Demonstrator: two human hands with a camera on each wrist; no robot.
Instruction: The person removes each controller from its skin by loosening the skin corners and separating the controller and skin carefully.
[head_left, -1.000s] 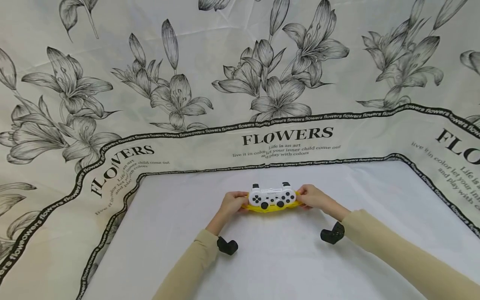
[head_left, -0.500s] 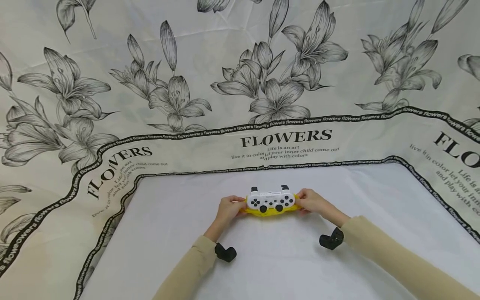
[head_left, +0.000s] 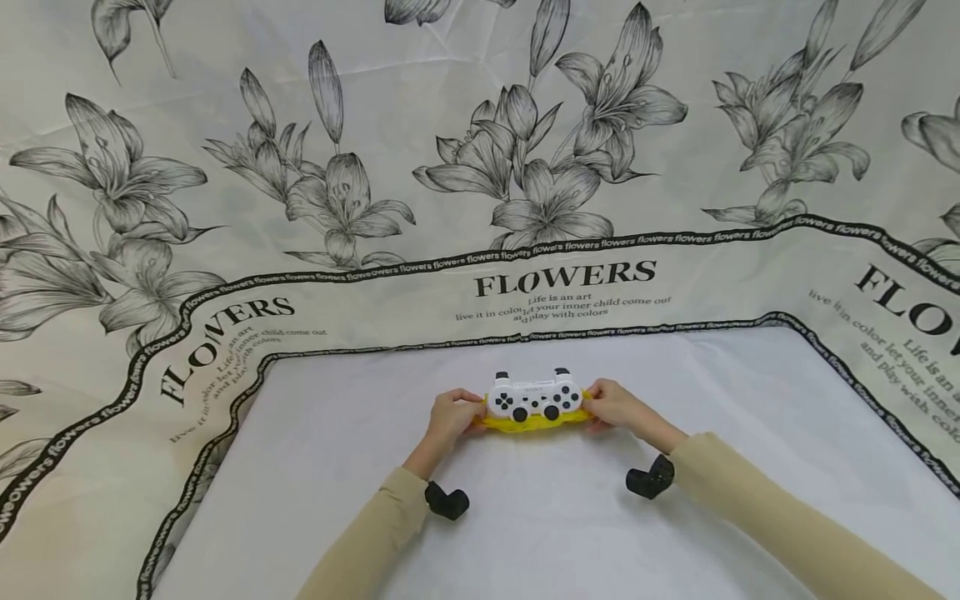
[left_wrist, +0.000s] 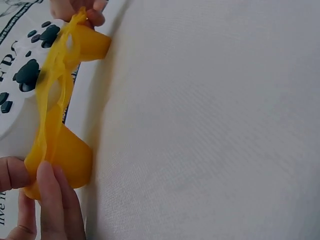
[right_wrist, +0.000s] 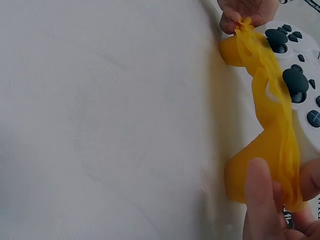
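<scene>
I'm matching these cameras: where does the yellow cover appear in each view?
Head: yellow cover, below and slightly right of centre.
Left wrist: left side, running from top to lower left.
Right wrist: right side, running from top to lower right.
Shared landmark: white controller.

A flat white surface [head_left: 555, 517], finely woven and faintly creased, spreads across the lower half of the head view, its far edge just below mid-frame and its sides widening toward the bottom. Toward that far edge, near the centre of the frame, a white game controller [head_left: 532, 389] with a yellow cover [head_left: 534, 423] is at or just above it; contact cannot be told, but both wrist views show a soft shadow alongside
</scene>
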